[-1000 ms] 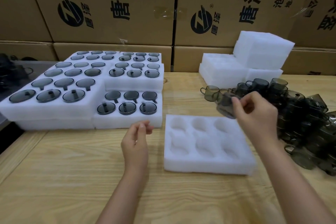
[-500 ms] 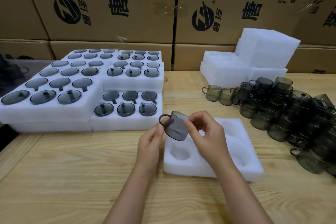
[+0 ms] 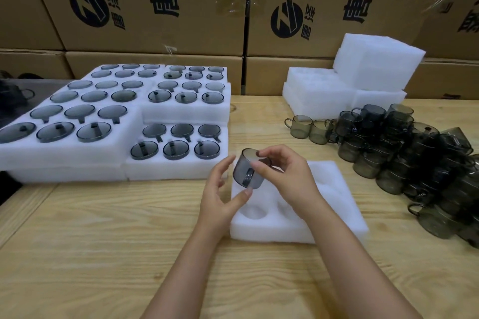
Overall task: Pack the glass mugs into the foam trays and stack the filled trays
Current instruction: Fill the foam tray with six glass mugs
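One smoky mug [image 3: 248, 171] is held just above the far-left pocket of the empty foam tray [image 3: 337, 204], with its handle turned toward the wearer. It's probably best done slowly: the handle should be lined up like the ones in the filled trays [image 3: 178, 166] before anything gets pressed down. The mug is pinched at its upper edge by the right hand [image 3: 283, 175]. The left hand [image 3: 220, 198] is spread, with only the thumb touching the lower edge.

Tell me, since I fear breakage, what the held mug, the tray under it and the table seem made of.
Mug: seemingly smoky grey glass, glossy; you see through it. Tray: white foam, matte, soft-looking with dented hollows. Table: pale wood, grain lines showing, though possibly veneer.
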The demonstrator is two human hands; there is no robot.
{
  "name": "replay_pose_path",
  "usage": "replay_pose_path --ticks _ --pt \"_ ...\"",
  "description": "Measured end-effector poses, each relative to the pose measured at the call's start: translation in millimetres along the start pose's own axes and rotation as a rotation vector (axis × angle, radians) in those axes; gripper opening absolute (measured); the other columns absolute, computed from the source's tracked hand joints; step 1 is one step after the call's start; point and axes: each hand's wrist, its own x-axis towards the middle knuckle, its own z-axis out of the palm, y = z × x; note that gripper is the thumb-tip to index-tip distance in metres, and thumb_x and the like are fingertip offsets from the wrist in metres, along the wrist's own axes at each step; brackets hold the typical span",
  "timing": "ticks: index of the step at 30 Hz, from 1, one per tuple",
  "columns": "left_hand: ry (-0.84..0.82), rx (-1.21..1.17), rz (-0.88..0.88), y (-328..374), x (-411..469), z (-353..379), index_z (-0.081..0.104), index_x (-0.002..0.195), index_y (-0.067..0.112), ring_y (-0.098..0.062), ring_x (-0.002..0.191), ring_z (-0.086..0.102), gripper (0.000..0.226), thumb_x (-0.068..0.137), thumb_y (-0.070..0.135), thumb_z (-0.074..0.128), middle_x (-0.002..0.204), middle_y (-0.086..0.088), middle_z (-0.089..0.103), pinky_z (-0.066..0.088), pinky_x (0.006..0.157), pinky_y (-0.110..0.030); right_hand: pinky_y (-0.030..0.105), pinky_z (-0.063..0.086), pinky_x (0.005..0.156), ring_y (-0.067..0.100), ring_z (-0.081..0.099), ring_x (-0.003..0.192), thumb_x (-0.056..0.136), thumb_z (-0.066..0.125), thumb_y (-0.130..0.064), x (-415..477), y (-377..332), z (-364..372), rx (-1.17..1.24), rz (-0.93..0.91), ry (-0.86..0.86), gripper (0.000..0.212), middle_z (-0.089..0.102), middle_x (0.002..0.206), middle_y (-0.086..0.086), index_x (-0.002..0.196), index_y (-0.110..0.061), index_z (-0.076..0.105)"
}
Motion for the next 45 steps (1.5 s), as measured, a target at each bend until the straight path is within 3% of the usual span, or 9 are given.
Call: replay_pose_path --ticks 7,18,23,27,31,34,37,42,45 --pt "-0.064 -0.149 -0.115 -5.0 1.6 -3.0 0.039 0.135 0.023 -0.012 0.134 0.042 0.083 0.056 -0.001 0.049 0.141 -0.001 0.047 0.038 0.105 -0.021 0.020 0.046 0.096 0.015 0.059 0.110 0.083 0.067 0.000 34.4 -22.0 -28.8 -0.235 0.016 -0.278 0.044 0.062 0.120 0.011 0.125 -0.009 0.055" --pt "-0.095 -0.185 -0.075 -5.1 3.5 -3.6 0.045 0.130 0.018 0.003 0.110 0.058 0.085 0.046 0.027 0.059 0.130 0.002 0.055 0.048 0.084 -0.017 0.027 0.046 0.089 -0.006 0.054 0.088 0.082 0.061 0.007 45.5 -17.7 -22.8 -0.428 -0.041 -0.503 0.048 0.058 0.105 -0.004 0.127 -0.008 0.056" --pt "-0.093 -0.174 -0.090 -7.2 2.8 -3.7 0.051 0.122 0.026 0.000 0.117 0.054 0.075 0.049 0.013 0.057 0.128 0.006 0.056 0.046 0.088 -0.017 0.039 0.046 0.099 0.020 0.058 0.106 0.079 0.063 -0.003 50.4 -7.8 -24.9 -0.508 -0.046 -0.585 0.042 0.061 0.118 0.006 0.109 -0.033 0.059" --pt "-0.027 -0.214 -0.136 -4.2 6.8 -2.7 0.052 0.122 0.019 -0.004 0.116 0.054 0.058 0.065 0.008 0.058 0.128 0.000 0.056 0.045 0.090 -0.016 0.024 0.041 0.101 0.000 0.052 0.117 0.081 0.063 -0.028 53.6 -5.7 -26.5 -0.538 0.004 -0.604 0.038 0.058 0.123 -0.015 0.119 -0.033 0.057" --pt "0.128 0.115 -0.036 13.4 25.3 6.5 0.053 0.128 0.022 -0.004 0.124 0.046 0.031 0.098 0.025 0.043 0.132 0.009 0.053 0.033 0.104 -0.014 0.016 0.024 0.101 0.010 0.037 0.133 0.099 0.038 -0.041 58.8 -4.0 -18.9 -0.538 0.033 -0.313 0.044 0.049 0.139 -0.006 0.134 -0.017 0.050" --pt "-0.103 0.404 0.045 30.1 47.5 23.3 0.040 0.143 0.016 -0.004 0.136 0.032 0.061 0.094 0.050 0.025 0.146 0.007 0.040 0.021 0.110 -0.016 0.039 -0.001 0.117 0.024 -0.004 0.146 0.100 0.031 -0.036 63.3 5.4 -1.3 -1.017 0.098 -0.362 0.056 0.010 0.159 0.005 0.151 -0.018 0.014" --pt "-0.381 0.829 -0.001 20.9 56.5 37.3 0.014 0.153 0.018 -0.007 0.147 0.005 0.065 0.099 0.054 0.014 0.160 0.004 0.010 0.005 0.120 -0.035 0.052 -0.017 0.110 0.028 -0.028 0.140 0.091 0.048 -0.042 63.8 20.8 5.9 -1.419 0.226 -0.439 0.086 -0.018 0.157 0.002 0.149 -0.028 -0.014" --pt "-0.429 0.926 -0.098 11.9 57.5 36.7 -0.001 0.153 0.023 -0.004 0.146 -0.010 0.068 0.096 0.059 0.009 0.161 0.010 -0.004 -0.005 0.119 -0.037 0.057 -0.016 0.108 0.028 -0.016 0.144 0.088 0.049 -0.054 63.8 29.7 8.1 -1.457 0.256 -0.442 0.090 -0.008 0.159 0.002 0.148 -0.032 -0.015" --pt "-0.427 0.919 -0.107 15.7 53.3 37.3 0.001 0.153 0.024 -0.005 0.146 -0.009 0.067 0.096 0.059 0.010 0.161 0.009 -0.002 -0.003 0.119 -0.037 0.052 0.009 0.113 0.027 0.017 0.142 0.087 0.050 -0.049 62.7 29.9 9.8 -1.423 0.196 -0.409 0.078 0.023 0.152 0.002 0.149 -0.030 0.007"
